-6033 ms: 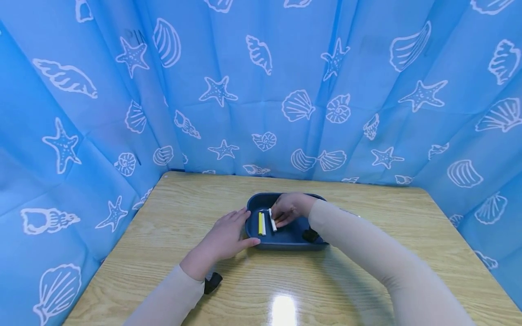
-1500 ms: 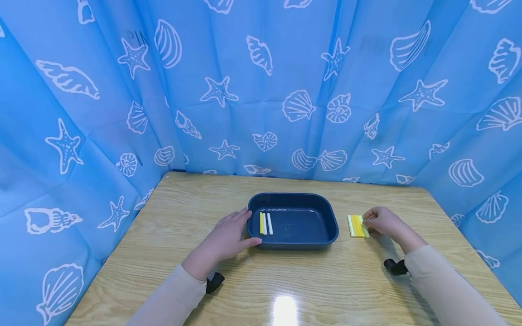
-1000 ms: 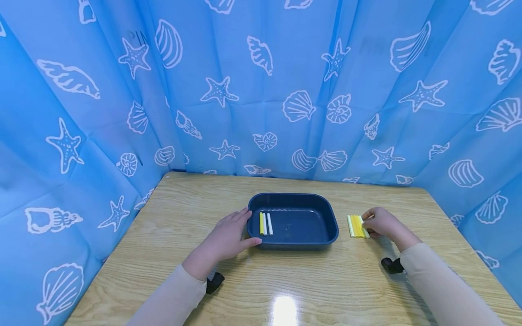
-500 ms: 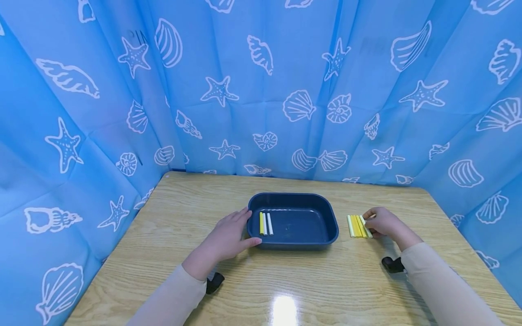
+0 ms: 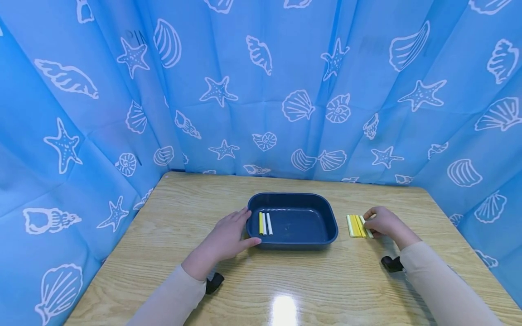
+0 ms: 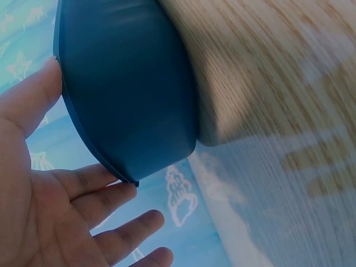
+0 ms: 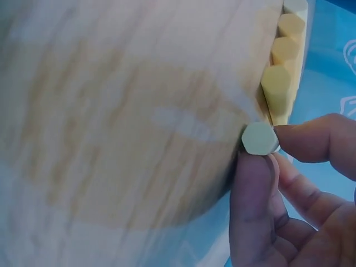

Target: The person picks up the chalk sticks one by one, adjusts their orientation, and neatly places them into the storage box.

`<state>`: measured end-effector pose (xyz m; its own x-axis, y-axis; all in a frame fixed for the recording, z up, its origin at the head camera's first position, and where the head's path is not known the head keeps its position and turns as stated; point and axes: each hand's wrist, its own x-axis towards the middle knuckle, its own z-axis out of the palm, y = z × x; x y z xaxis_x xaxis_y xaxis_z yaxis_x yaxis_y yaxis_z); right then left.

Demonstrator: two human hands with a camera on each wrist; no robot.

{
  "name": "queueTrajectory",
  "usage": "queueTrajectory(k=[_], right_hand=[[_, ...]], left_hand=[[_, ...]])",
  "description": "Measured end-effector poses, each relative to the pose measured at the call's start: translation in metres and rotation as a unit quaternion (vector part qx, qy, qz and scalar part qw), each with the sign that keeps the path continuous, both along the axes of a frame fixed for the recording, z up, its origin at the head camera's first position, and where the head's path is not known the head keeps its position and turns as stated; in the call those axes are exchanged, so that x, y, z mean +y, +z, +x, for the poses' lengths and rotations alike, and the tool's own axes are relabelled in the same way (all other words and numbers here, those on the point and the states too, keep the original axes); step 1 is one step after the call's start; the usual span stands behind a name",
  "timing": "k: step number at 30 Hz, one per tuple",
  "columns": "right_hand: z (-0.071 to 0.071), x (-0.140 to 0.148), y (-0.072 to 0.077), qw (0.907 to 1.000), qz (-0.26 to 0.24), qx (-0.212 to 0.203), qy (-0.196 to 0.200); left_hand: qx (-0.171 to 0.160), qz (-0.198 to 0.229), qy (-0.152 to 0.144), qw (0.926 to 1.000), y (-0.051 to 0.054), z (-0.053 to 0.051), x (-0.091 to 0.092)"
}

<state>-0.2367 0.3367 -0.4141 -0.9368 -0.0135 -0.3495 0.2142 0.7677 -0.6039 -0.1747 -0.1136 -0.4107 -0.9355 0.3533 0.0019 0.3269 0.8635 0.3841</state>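
The thumb and a finger of the right hand [image 5: 383, 222] were pinching a white stick [image 7: 259, 138], its many-sided end turned toward the wrist camera. From where I stood, its long axis ran front to back, the far end leaning left and the near end right; whether it touched the wood I couldn't tell. It was at the right end of a short row on the table [image 5: 302, 280]: next to it three yellow sticks [image 5: 357, 226] lay side by side, and another white stick [image 5: 350, 226] closed the row on the left.

The left hand [image 5: 230, 235] had its fingers spread, thumb and fingertips touching the rim at the left end of a dark blue tray [image 5: 291, 246]. In the tray, against its left side, a yellow stick [image 5: 261, 224] lay alongside a white one [image 5: 264, 225], with a second white one [image 5: 269, 225] just to the right; all pointed front to back.

Both sleeves were pale, with a black piece [image 5: 392, 264] at the right wrist. Behind hung a blue curtain [image 5: 261, 122] printed with shells and starfish; faint dark lettering [image 5: 136, 36] near its upper left was too dim to read surely.
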Motion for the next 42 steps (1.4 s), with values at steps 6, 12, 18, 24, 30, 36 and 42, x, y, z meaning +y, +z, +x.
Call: queueTrajectory(k=[6,12,18,24,30,36,42], right_hand=[[0.002,0.004,0.003,0.9995,-0.029,-0.013,-0.001],[0.006,0.005,0.013,0.9972,-0.072,-0.017,-0.002],[0.010,0.004,0.024,0.9943,-0.104,-0.023,0.009],[0.010,0.000,0.032,0.9926,-0.119,-0.018,0.016],[0.011,-0.005,0.042,0.9921,-0.123,-0.018,0.012],[0.011,-0.013,0.055,0.9895,-0.142,-0.022,0.016],[0.012,-0.024,0.065,0.9840,-0.172,-0.029,0.036]], left_hand=[[0.001,0.003,0.000,1.0000,-0.001,0.000,0.000],[0.001,0.003,0.001,1.0000,-0.001,0.001,0.000],[0.001,0.003,0.001,1.0000,-0.001,0.000,0.000],[0.001,0.004,0.000,1.0000,-0.001,0.000,-0.001],[-0.001,0.006,-0.001,1.0000,0.001,0.001,0.000],[-0.002,-0.001,0.000,1.0000,0.001,0.001,0.000],[-0.003,-0.001,0.003,1.0000,0.001,0.001,0.000]])
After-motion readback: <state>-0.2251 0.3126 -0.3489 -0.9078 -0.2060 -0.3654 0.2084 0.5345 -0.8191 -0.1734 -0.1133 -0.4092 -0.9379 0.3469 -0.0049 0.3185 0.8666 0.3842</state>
